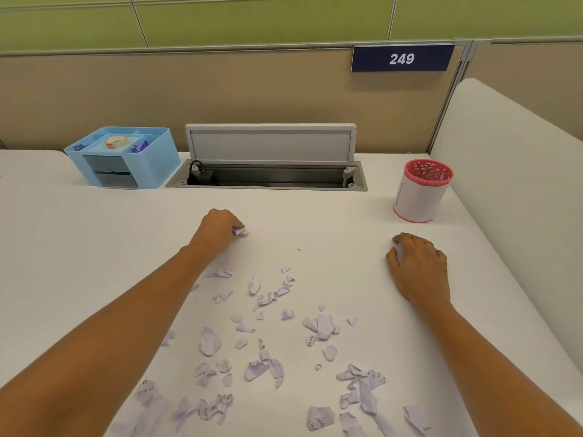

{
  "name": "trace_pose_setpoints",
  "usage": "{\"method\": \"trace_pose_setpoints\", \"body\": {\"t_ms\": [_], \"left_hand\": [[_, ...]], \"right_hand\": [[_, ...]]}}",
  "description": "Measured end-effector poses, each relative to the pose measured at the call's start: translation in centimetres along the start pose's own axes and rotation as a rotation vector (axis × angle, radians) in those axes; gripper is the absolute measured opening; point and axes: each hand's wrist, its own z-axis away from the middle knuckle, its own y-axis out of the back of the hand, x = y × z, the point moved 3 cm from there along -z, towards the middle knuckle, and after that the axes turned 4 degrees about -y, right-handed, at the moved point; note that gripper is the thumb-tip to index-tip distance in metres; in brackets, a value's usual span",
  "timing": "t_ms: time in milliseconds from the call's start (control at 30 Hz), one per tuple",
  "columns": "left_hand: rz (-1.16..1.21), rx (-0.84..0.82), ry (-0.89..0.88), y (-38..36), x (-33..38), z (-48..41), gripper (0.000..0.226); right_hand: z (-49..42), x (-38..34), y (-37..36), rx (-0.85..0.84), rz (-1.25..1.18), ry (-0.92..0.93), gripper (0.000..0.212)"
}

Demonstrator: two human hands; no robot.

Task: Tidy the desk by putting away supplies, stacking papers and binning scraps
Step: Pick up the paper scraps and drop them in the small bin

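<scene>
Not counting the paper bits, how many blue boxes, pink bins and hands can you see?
Blue box: 1
Pink bin: 1
Hands: 2, the left hand pinching a paper scrap, and the right hand
Total: 4

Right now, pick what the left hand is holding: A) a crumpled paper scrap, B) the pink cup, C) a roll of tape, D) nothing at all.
A: the left hand has its fingers curled round a small crumpled paper scrap just above the desk, with more scraps scattered nearer the person.
</scene>
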Motion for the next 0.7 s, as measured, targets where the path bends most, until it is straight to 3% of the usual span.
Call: {"method": "trace_pose_setpoints", "body": {"t_ms": [33, 133, 333, 567, 700], "left_hand": [[-0.004, 0.011, -0.006, 0.3, 0.5, 0.0, 0.015], [-0.035, 0.002, -0.021, 0.6, 1.9, -0.2, 0.033], [0.040, 0.039, -0.099, 1.0, 6.0, -1.0, 0.032], [0.290, 0.130, -0.332, 2.6, 17.1, -3.6, 0.023], [0.320, 0.131, -0.435, 3.1, 24.4, -5.2, 0.024]], "right_hand": [[0.0, 0.0, 0.0, -0.001, -0.002, 0.001, 0.032], [-0.1, 0.0, -0.1, -0.007, -0.005, 0.003, 0.032], [-0.1, 0.0, 0.0, -0.012, -0.010, 0.002, 0.032], [0.0, 0.0, -0.2, 0.004, -0.008, 0.008, 0.030], [-0.1, 0.1, -0.3, 0.002, -0.004, 0.010, 0.030]]}}
